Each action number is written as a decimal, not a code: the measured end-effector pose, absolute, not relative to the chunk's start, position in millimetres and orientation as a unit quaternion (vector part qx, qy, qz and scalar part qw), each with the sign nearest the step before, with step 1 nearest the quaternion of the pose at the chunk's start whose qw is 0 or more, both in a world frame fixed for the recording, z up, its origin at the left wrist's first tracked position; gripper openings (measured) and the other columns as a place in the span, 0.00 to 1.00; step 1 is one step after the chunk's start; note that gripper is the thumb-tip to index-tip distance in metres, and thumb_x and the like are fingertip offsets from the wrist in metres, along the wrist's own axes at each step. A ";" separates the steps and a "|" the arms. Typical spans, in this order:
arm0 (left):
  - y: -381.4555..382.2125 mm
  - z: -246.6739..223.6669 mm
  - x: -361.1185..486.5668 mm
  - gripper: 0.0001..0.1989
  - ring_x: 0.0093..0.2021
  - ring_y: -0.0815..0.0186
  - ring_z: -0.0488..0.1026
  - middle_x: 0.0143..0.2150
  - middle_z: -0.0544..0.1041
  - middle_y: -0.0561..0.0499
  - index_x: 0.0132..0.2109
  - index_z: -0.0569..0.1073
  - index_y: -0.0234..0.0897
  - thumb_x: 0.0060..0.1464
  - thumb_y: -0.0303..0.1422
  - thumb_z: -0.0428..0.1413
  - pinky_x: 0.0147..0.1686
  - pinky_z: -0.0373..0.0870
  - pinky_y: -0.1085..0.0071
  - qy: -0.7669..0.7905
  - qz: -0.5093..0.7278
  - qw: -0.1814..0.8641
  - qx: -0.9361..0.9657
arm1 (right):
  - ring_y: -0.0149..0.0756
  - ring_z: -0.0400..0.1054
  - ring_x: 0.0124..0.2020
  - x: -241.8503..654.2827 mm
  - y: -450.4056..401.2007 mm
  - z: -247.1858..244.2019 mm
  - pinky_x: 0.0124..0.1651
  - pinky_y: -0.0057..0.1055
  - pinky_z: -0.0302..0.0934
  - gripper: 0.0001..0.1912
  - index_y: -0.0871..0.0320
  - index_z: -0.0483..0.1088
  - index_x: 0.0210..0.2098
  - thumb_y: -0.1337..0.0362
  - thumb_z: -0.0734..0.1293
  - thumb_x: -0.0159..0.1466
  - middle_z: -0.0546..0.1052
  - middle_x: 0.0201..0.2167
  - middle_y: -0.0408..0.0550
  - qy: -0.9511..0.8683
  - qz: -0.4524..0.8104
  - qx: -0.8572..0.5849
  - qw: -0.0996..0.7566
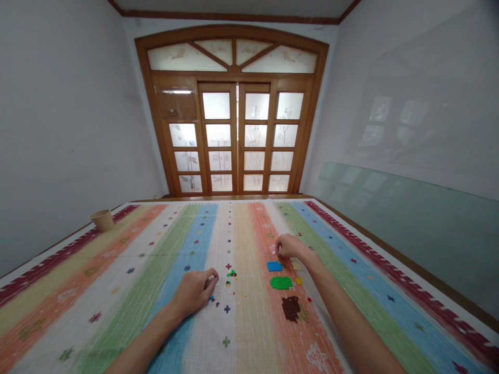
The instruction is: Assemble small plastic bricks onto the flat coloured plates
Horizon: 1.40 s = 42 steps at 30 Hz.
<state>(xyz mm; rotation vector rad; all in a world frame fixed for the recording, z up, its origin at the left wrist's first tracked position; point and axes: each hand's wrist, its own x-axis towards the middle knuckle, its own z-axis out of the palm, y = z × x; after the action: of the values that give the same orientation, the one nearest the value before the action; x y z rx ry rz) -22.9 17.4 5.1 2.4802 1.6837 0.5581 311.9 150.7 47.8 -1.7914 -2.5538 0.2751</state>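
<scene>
A tan cup [103, 223] stands at the left of the striped tablecloth [253, 343]. The left hand [194, 292] is half curled beside tiny coloured pieces [233, 273]; I can't tell if it grips any. Wood-framed doors [235, 140] glow behind. Then blue [274, 266], green [280, 282] and brown patches [290, 308] lie below the right hand [287, 246], fingers bunched, contents hidden from me. A pale-green panel [390, 208] lines the right wall.

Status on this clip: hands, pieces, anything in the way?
Left hand beside scattered small pieces. Right hand just beyond blue patch. Tan cup far left, away from both.
</scene>
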 end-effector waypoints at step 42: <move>16.3 6.1 -21.7 0.14 0.25 0.66 0.72 0.22 0.74 0.53 0.40 0.75 0.39 0.63 0.37 0.46 0.29 0.58 0.73 0.549 0.188 0.046 0.813 | 0.33 0.71 0.30 282.0 128.2 77.2 0.30 0.25 0.53 0.09 0.57 0.80 0.35 0.71 0.68 0.57 0.80 0.30 0.47 -0.852 0.090 -0.508 0.086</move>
<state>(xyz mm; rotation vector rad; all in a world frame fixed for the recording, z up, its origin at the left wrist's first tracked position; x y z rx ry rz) -21.7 16.3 6.1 2.4816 1.6764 0.5739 282.0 128.2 77.2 -1.5149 -2.5403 0.2669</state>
